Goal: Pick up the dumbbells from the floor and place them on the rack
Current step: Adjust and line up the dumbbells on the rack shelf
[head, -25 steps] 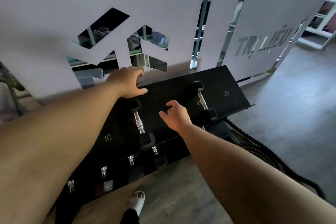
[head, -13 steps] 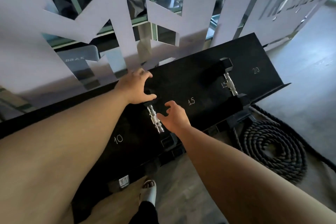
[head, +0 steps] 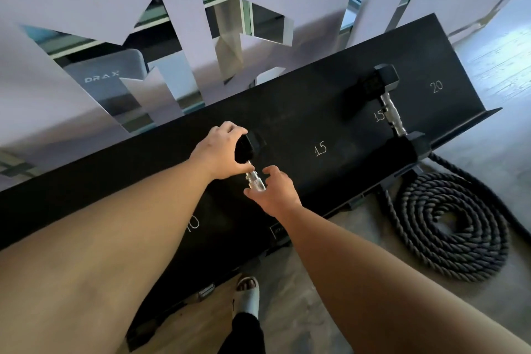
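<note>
My left hand (head: 219,152) is cupped over the far black head of a small dumbbell (head: 253,172) lying on the black rack (head: 301,112), fingers wrapped around that end. My right hand (head: 274,192) sits just below it at about 5 o'clock, fingers spread loosely around the knurled metal handle; I cannot tell whether they press on it. The near head of this dumbbell is hidden under my right hand.

At 2 o'clock from my hands a second dumbbell (head: 388,106) lies on the same shelf, beside a chalked "15" and with "20" further right. Another "15" is marked between the two dumbbells, and a "10" shows between my forearms.

On the floor at 4 o'clock a thick coiled rope (head: 448,227) lies just beside the rack's right end. My sandalled foot (head: 248,293) stands at 6 o'clock, close to the rack's lower edge. Behind the rack, at 12 o'clock, a pale cut-out panel (head: 178,8) runs along its back.
</note>
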Demonstrator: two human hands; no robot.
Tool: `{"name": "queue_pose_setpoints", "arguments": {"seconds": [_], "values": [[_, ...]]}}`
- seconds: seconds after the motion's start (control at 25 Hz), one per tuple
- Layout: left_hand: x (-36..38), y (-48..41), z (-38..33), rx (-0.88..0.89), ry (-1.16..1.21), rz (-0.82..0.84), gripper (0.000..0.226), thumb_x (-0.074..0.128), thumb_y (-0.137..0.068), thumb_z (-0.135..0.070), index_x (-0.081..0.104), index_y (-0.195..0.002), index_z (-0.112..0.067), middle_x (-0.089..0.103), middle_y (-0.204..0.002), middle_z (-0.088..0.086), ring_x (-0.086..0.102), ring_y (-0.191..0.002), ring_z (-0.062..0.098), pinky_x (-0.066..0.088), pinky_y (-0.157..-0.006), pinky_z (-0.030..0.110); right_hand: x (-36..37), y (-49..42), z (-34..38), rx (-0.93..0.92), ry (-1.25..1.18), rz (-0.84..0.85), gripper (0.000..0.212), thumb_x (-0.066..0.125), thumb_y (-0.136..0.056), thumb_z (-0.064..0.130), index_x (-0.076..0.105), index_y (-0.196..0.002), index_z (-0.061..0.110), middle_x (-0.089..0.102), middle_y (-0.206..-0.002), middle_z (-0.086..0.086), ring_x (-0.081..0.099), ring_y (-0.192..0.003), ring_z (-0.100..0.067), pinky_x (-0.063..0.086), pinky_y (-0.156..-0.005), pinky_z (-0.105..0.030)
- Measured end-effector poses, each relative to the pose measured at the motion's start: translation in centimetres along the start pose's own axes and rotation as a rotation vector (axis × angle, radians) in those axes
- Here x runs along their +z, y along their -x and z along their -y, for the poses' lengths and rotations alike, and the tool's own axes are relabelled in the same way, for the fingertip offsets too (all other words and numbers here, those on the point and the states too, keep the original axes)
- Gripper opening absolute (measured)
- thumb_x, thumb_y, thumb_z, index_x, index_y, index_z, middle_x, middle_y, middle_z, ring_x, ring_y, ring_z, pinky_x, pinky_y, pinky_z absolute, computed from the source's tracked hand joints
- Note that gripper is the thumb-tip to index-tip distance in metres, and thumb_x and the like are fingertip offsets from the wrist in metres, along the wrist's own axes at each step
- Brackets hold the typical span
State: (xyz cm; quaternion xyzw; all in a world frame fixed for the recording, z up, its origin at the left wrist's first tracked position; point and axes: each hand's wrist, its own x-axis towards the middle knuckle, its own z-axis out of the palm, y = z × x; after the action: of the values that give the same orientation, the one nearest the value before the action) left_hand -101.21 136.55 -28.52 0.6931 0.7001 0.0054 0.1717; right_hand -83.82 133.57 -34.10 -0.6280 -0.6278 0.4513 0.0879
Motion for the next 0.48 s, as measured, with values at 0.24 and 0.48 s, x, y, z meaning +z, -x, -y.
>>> {"name": "queue_pose_setpoints", "arguments": {"seconds": [0.24,0.48], "values": [[1.6,-1.0,0.3,0.003,0.024,-0.035,0.094,0.083,-0.078,-0.052,0.035,-0.155,-0.024,0.036,-0.153,0.004,0.042,-0.136,0.026,0.049,-0.105,0.044,2.2,-0.9,-1.5,0.025,0.052,0.012,0.077,0.084,-0.081,0.039,0.043,-0.144,0.022,0.053,-0.131,-0.001,0.061,-0.102,-0.017,0.058,-0.081,-0.034],[2.6,-2.3,1.3,0.020,0.019,-0.028,0.096,0.082,-0.079,-0.051,0.031,-0.157,-0.026,0.037,-0.156,0.004,0.045,-0.136,0.028,0.050,-0.102,0.043,3.2,-2.5,-1.3,0.067,0.064,0.038,0.065,0.081,-0.084,0.034,0.047,-0.138,0.020,0.060,-0.114,-0.002,0.066,-0.088,-0.018,0.059,-0.070,-0.033]]}}
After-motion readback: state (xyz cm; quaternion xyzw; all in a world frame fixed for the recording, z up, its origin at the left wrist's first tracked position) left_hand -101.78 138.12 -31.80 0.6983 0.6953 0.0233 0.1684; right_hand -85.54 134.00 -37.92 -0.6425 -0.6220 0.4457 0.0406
